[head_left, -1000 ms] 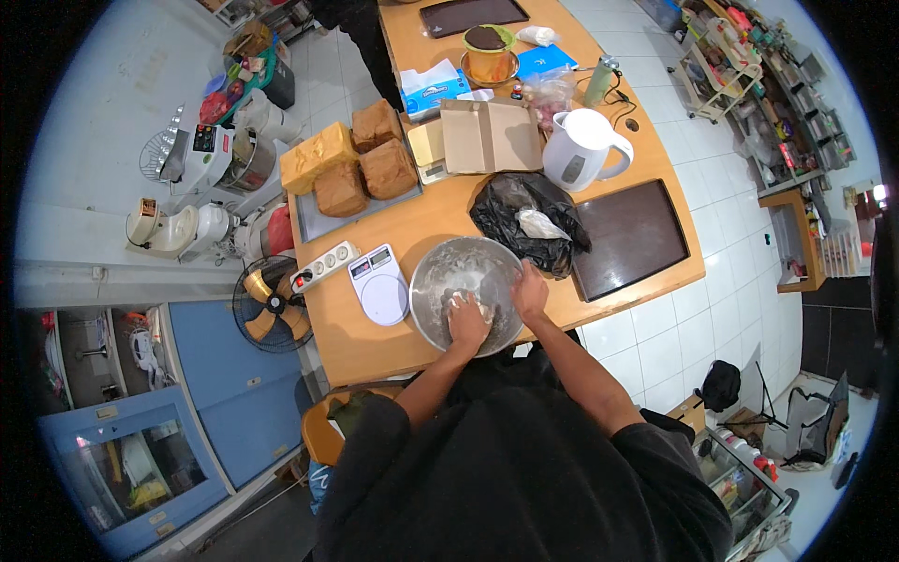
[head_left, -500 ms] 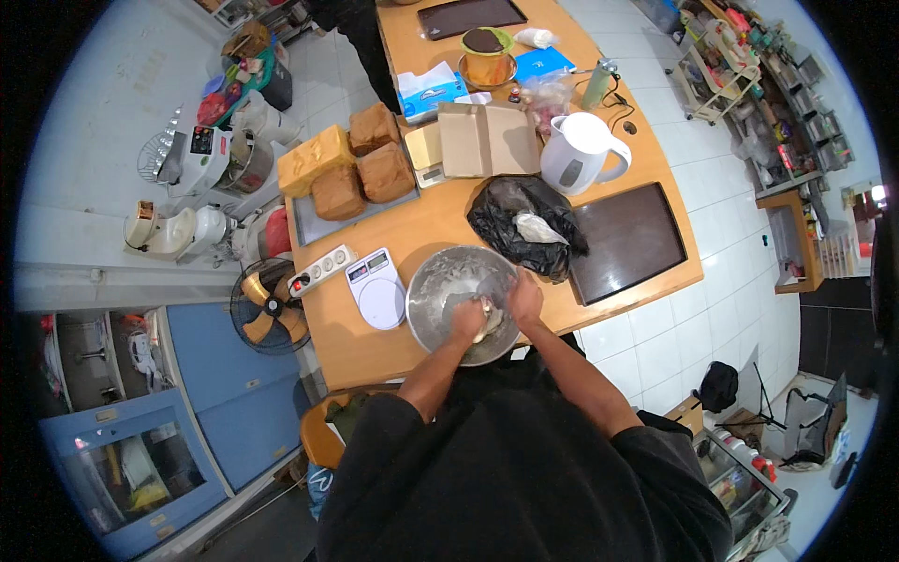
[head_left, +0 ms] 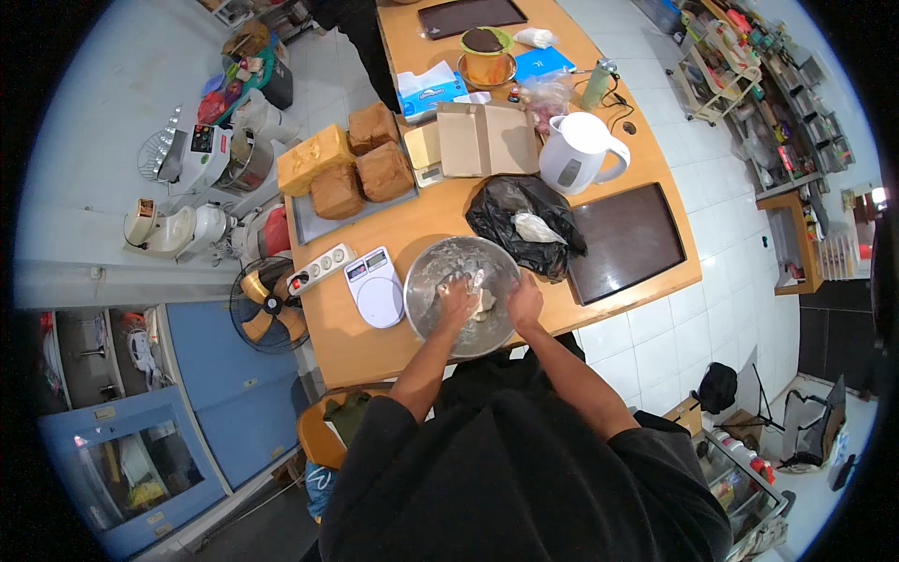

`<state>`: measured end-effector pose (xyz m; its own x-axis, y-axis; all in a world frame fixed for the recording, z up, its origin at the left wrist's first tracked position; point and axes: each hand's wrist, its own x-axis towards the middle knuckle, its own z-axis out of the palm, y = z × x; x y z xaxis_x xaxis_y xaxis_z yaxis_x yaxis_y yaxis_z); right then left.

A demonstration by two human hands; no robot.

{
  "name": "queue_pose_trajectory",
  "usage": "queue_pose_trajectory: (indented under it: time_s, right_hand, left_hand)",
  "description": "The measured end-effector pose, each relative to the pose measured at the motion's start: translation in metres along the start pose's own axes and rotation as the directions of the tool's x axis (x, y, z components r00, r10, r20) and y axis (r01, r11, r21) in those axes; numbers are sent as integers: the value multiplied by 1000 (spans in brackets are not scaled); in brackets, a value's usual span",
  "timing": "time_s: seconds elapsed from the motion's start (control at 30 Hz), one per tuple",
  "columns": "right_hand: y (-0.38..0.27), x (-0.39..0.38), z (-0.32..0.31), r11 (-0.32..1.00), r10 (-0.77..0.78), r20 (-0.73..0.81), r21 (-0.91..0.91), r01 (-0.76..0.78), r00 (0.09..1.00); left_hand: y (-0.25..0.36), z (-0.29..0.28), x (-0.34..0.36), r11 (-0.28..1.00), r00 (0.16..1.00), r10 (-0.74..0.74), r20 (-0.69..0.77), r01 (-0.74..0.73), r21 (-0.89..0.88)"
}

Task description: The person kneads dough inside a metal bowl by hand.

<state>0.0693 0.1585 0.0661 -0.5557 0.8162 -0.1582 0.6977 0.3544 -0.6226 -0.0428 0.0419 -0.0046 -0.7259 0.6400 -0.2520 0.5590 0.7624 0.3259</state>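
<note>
A steel mixing bowl (head_left: pixel 433 272) stands near the table's front edge, its inner wall smeared with pale residue. Inside it lies a small lump of whitish dough (head_left: pixel 483 305). My left hand (head_left: pixel 457 300) reaches down into the bowl, fingers spread, just left of the dough. Whether its fingertips touch the dough is hard to see. On the bowl's right side, my right hand (head_left: pixel 524 303) grips the rim. A white kitchen scale (head_left: pixel 376 290) sits close by on the left.
Behind the bowl are a black plastic bag (head_left: pixel 492 208) and a white electric kettle (head_left: pixel 579 155). A dark baking tray (head_left: pixel 629 244) lies to the right. Brown loaves (head_left: pixel 384 172) rest on a tray at the left, near a power strip (head_left: pixel 323 268) and a fan (head_left: pixel 272 306).
My left hand has opened its curled fingers and shifted left, away from the dough. The right hand stays on the rim.
</note>
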Motion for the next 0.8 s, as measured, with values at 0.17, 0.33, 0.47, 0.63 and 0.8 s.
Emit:
queue_pose_trajectory:
  time_s: [0.17,0.33,0.47,0.63,0.8]
  right_hand:
    - [-7,3,0,998,-40,-26,38,41,999]
    - [-3,5,0,1000,-15,-48,22,16,999]
    - [-4,4,5,999,-18,-64,34,20,998]
    - [-3,4,2,999,-19,-29,51,20,999]
    - [1,3,6,999,-1,-51,37,2,999]
  left_hand:
    - [-25,7,-11,965,994,45,-104,-71,-254]
    - [10,-36,-58,975,974,180,137,-159,-153]
    - [11,-38,-82,949,945,307,116,-293,-119]
    - [13,-48,-71,892,978,204,52,-163,-421]
    - [13,-47,-53,903,964,257,71,-213,-373]
